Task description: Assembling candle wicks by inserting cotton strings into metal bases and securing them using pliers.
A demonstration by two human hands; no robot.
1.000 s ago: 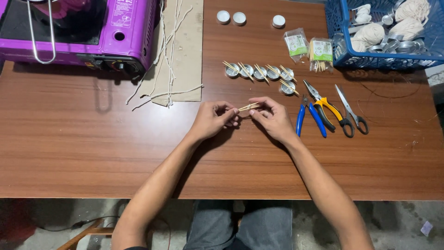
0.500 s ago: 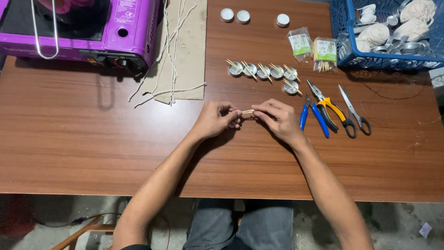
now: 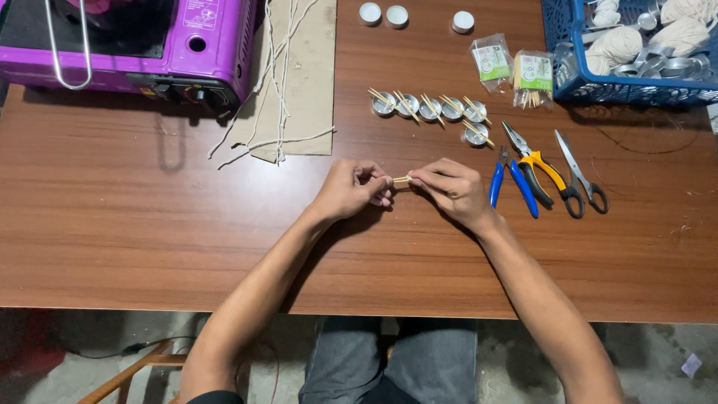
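Observation:
My left hand (image 3: pixel 351 189) and my right hand (image 3: pixel 450 189) meet over the middle of the brown wooden table (image 3: pixel 149 239). Both pinch a short thin wooden stick (image 3: pixel 402 179) between their fingertips, one hand at each end. Most of the stick is hidden by the fingers. Beyond the hands lies a row of several small metal cups (image 3: pixel 429 109), each with a thin stick laid across it.
Blue-handled pliers (image 3: pixel 511 185), yellow-handled pliers (image 3: pixel 541 169) and scissors (image 3: pixel 580 173) lie right of my right hand. A purple gas stove (image 3: pixel 134 41) stands at far left, cardboard with white strings (image 3: pixel 288 90) beside it. Two small packets (image 3: pixel 513 67), three white tealights (image 3: pixel 396 15) and a blue basket (image 3: pixel 636 52) sit at the back.
The hands have stayed together on the stick, with only small finger shifts. The view has shifted slightly.

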